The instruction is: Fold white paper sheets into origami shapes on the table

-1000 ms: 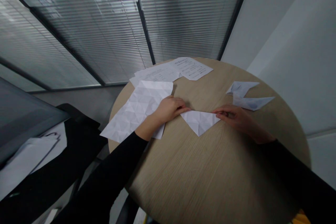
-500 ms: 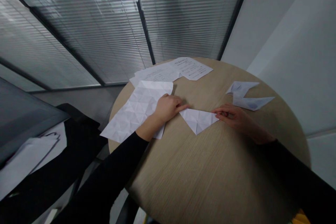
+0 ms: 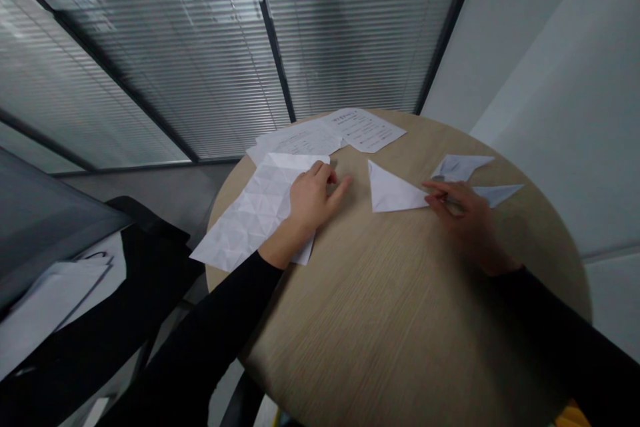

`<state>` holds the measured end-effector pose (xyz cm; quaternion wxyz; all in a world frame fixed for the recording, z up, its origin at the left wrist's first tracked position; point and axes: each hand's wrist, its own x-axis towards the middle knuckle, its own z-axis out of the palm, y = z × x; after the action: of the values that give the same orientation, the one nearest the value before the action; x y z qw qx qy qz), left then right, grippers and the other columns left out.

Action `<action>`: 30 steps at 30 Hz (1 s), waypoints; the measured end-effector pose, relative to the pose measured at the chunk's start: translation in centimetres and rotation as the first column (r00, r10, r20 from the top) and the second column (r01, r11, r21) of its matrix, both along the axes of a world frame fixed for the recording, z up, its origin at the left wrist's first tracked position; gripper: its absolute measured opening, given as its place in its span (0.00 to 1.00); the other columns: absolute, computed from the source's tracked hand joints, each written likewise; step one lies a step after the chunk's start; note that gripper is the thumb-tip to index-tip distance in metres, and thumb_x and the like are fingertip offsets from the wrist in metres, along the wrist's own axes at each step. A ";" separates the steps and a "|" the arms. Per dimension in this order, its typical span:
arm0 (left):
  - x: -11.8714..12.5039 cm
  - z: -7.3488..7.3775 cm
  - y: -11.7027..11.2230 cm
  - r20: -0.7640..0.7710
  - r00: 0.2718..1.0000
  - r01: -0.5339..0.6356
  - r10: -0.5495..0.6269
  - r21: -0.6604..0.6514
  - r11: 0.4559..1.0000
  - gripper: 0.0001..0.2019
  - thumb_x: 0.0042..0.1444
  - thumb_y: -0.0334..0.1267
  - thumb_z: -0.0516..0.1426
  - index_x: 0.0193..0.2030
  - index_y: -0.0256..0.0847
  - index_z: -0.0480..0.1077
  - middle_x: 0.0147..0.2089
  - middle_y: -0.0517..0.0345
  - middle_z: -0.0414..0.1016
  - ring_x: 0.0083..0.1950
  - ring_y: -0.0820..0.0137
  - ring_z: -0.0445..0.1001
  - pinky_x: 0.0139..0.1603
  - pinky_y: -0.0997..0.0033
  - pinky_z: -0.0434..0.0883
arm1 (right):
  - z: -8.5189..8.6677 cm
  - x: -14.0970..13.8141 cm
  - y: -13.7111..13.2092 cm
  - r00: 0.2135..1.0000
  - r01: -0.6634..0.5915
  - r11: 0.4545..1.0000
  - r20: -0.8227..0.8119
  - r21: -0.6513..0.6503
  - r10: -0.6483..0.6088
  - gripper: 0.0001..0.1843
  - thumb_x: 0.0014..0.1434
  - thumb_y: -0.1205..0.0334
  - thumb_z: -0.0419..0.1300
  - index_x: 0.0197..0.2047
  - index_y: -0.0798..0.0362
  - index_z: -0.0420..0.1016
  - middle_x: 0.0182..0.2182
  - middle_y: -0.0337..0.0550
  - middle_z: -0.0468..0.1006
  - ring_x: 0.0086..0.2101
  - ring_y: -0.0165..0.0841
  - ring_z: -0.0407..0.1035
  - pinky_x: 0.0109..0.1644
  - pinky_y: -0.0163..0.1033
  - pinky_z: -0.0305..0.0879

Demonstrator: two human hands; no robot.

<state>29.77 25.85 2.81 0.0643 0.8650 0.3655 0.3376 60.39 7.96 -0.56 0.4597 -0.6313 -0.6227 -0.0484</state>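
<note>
Between the thumb and fingers of my right hand (image 3: 463, 217) is one corner of a folded white paper triangle (image 3: 395, 190). The triangle extends left from those fingertips, over the round wooden table. My left hand (image 3: 315, 197) holds nothing; its thumb sticks out to the right and its fingers are loosely curled. It rests over the right edge of a large creased sheet of paper (image 3: 250, 217), which is marked all over with a grid of triangular folds. Partly behind my right hand lies another folded paper piece (image 3: 463, 165) with pointed ends.
Written sheets (image 3: 363, 130) overlap at the far edge of the round table (image 3: 400, 320). To the left, more papers (image 3: 65, 293) lie on a black surface beside a grey panel. Glass with blinds (image 3: 215, 53) stands behind the table, and a pale wall (image 3: 565, 113) rises on the right.
My left hand has let go of the folded paper and drawn back slightly left, thumb apart. My right hand has moved up and right, turning the paper so its broad end points left.
</note>
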 end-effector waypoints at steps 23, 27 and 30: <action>2.0 -2.4 -0.9 0.317 0.914 0.394 -0.253 -0.546 0.739 0.24 0.74 0.59 0.62 0.35 0.41 0.80 0.32 0.57 0.80 0.33 0.69 0.72 0.36 0.66 0.68 | 0.3 -4.2 -0.5 0.914 -0.287 0.947 0.255 -0.145 0.316 0.12 0.77 0.55 0.69 0.60 0.40 0.89 0.53 0.48 0.93 0.52 0.53 0.87 0.62 0.63 0.83; 2.1 -2.0 -2.1 0.285 0.893 0.450 -0.348 -0.526 0.722 0.25 0.75 0.60 0.61 0.36 0.41 0.78 0.31 0.59 0.76 0.33 0.69 0.70 0.35 0.67 0.66 | 0.5 -4.8 0.1 0.952 -0.221 0.969 0.193 -0.108 0.238 0.18 0.76 0.51 0.70 0.65 0.40 0.85 0.58 0.51 0.91 0.57 0.56 0.86 0.65 0.66 0.81; 2.1 -2.0 -2.6 0.264 0.867 0.498 -0.424 -0.516 0.697 0.23 0.75 0.59 0.62 0.39 0.41 0.79 0.31 0.60 0.73 0.33 0.69 0.69 0.35 0.68 0.66 | 0.4 -5.1 0.2 0.957 -0.225 0.966 0.158 -0.128 0.244 0.21 0.75 0.47 0.72 0.67 0.40 0.83 0.60 0.52 0.90 0.59 0.57 0.85 0.66 0.66 0.81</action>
<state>31.90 23.23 0.81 0.4240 0.8464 0.2156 0.2394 55.30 8.20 -0.20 0.3717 -0.5705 -0.7322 -0.0140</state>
